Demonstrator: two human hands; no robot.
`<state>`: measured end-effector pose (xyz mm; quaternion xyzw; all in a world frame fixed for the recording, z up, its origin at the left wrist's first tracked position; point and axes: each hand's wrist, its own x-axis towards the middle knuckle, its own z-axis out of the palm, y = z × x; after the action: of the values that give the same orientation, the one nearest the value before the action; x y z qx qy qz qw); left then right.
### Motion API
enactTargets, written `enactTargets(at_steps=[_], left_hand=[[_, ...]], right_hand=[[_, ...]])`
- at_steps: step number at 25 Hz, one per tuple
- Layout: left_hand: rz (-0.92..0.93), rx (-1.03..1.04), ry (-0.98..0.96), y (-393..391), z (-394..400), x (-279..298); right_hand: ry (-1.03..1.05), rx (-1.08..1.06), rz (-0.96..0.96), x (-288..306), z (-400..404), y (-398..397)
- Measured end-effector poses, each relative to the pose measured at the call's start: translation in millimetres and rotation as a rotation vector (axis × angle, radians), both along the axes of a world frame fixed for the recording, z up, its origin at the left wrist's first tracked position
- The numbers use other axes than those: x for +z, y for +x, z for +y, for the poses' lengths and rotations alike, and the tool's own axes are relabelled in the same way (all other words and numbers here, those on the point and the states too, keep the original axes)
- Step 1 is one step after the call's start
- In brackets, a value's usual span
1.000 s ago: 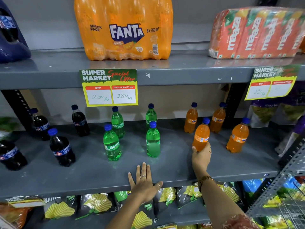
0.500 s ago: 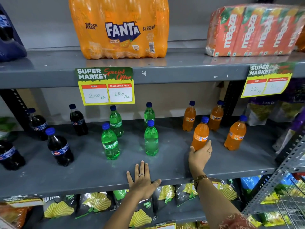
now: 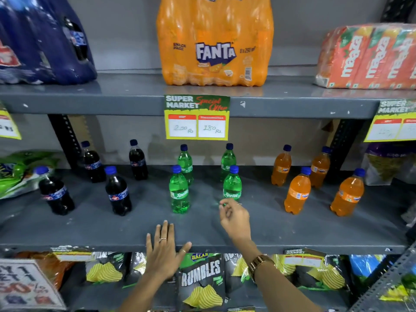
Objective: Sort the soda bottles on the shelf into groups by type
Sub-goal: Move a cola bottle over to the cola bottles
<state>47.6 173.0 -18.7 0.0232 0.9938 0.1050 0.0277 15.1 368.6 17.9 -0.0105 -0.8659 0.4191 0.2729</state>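
Note:
On the grey middle shelf (image 3: 270, 230) stand three groups of small bottles. Several dark cola bottles (image 3: 118, 192) are at the left, several green Sprite bottles (image 3: 179, 190) in the middle, and several orange Fanta bottles (image 3: 297, 192) at the right. My left hand (image 3: 165, 251) lies flat on the shelf's front edge, fingers spread, holding nothing. My right hand (image 3: 235, 219) hovers over the shelf with loosely curled fingers. Its fingertips are at the base of the front right Sprite bottle (image 3: 231, 184) but do not grip it.
The top shelf carries a blue bottle pack (image 3: 42, 39), an orange Fanta pack (image 3: 213, 41) and a Maaza carton pack (image 3: 369, 57). A yellow price tag (image 3: 197, 117) hangs from its edge. Chip bags (image 3: 200, 280) fill the shelf below. Snack bags (image 3: 13, 172) flank the bottles.
My right hand let go of the front orange Fanta bottle and moved left to the front right Sprite bottle. My left hand stayed on the shelf edge.

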Motion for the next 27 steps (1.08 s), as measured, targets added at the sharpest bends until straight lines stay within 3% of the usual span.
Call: enactTargets(at_steps=[5, 10, 15, 18, 20, 27], left_hand=[[-0.006, 0.151, 0.054, 2.2, -72.9, 2.2], [-0.052, 0.271, 0.121, -6.6, -134.2, 4.2], [-0.127, 0.310, 0.143, -17.5, -172.8, 9.2], [-0.182, 0.302, 0.121, -20.4, -176.0, 8.1], [-0.232, 0.295, 0.110, -22.6, -177.8, 7.5], [-0.362, 0.287, 0.101, -27.6, -182.4, 10.6]], right_hand=[[0.113, 0.268, -0.014, 0.6, -84.3, -4.6], [0.042, 0.498, -0.303, -0.6, -153.1, -21.7], [0.018, 0.451, -0.475, -5.6, -199.0, -41.3], [-0.105, 0.410, -0.554, -1.4, -219.4, -54.7], [-0.170, 0.394, -0.559, 1.0, -231.8, -64.2], [-0.091, 0.374, -0.501, -8.0, -257.3, -79.5]])
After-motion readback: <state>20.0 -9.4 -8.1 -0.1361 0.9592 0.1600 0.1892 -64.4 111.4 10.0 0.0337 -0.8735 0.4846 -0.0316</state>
